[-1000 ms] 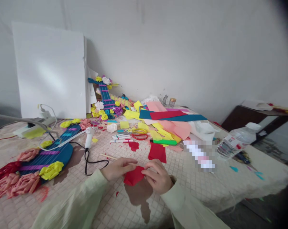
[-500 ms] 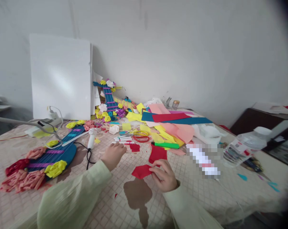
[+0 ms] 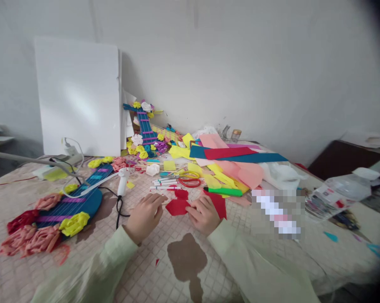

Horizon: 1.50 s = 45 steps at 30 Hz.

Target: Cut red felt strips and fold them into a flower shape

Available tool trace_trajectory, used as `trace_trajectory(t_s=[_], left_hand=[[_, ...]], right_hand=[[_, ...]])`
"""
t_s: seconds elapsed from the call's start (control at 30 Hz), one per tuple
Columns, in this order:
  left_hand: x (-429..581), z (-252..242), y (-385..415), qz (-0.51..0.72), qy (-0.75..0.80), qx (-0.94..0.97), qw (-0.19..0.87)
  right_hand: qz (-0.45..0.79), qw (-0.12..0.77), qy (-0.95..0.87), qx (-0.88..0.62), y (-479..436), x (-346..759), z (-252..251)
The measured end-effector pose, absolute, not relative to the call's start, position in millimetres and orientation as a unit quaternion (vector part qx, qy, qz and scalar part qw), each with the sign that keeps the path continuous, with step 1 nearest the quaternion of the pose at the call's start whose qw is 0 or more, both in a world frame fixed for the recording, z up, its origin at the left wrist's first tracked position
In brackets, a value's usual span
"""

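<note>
My right hand point(image 3: 204, 213) pinches the right end of a small pointed red crepe paper piece point(image 3: 176, 208) between thumb and fingers, over the middle of the table. My left hand point(image 3: 146, 215) is just left of that piece, its fingers loosely bent and apart, with nothing seen in them. A larger red crepe paper piece point(image 3: 220, 204) lies partly behind my right hand. Beyond the held piece rests another small red scrap point(image 3: 181, 194). A white glue gun point(image 3: 122, 183) with a black cord stands to the left of my left hand.
A blue guitar-shaped craft point(image 3: 92, 195) with paper flowers lies at left. Beyond my hands are white markers point(image 3: 164, 183), red-handled scissors point(image 3: 190, 182), a green marker point(image 3: 224, 191) and coloured crepe paper strips point(image 3: 240, 156). A plastic bottle point(image 3: 343, 194) is at right.
My right hand has carried the red piece away from me and slightly left. My left hand has come nearer my body, its fingers now more extended. The view has shifted slightly.
</note>
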<state>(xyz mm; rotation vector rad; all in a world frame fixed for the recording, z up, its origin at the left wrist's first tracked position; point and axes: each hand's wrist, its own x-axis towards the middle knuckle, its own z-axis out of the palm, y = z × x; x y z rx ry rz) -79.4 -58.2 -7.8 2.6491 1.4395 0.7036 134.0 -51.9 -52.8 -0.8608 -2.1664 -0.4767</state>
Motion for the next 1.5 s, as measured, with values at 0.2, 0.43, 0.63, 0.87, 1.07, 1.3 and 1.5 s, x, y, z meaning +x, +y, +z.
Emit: trace_trajectory(t_s=[0.2, 0.43, 0.63, 0.87, 1.07, 1.3, 1.5], left_hand=[[-73.5, -30.4, -73.5, 0.184, 0.433, 0.878, 0.087], [-75.6, -33.0, -78.3, 0.174, 0.427, 0.883, 0.088], [-76.2, -35.2, -77.3, 0.165, 0.432, 0.882, 0.088], [-67.1, -31.4, -81.0, 0.190, 0.437, 0.877, 0.057], [-57.7, -39.4, -83.9, 0.192, 0.441, 0.876, 0.035], [-56.0, -43.0, -83.0, 0.204, 0.430, 0.879, 0.021], [-57.2, -43.6, -82.8, 0.232, 0.435, 0.870, 0.012]], right_hand=[[-0.096, 0.295, -0.873, -0.377, -58.9, 131.3, -67.6], [-0.097, 0.273, -0.894, -0.341, -52.5, 126.2, -61.6], [-0.119, 0.249, -0.914, -0.296, -46.9, 122.9, -60.6], [-0.122, 0.321, -0.866, -0.363, -52.6, 136.1, -62.3], [-0.135, 0.345, -0.847, -0.382, -66.5, 144.5, -64.8], [-0.117, 0.315, -0.859, -0.387, -70.9, 142.3, -68.1], [-0.098, 0.292, -0.872, -0.381, -68.9, 141.6, -70.2]])
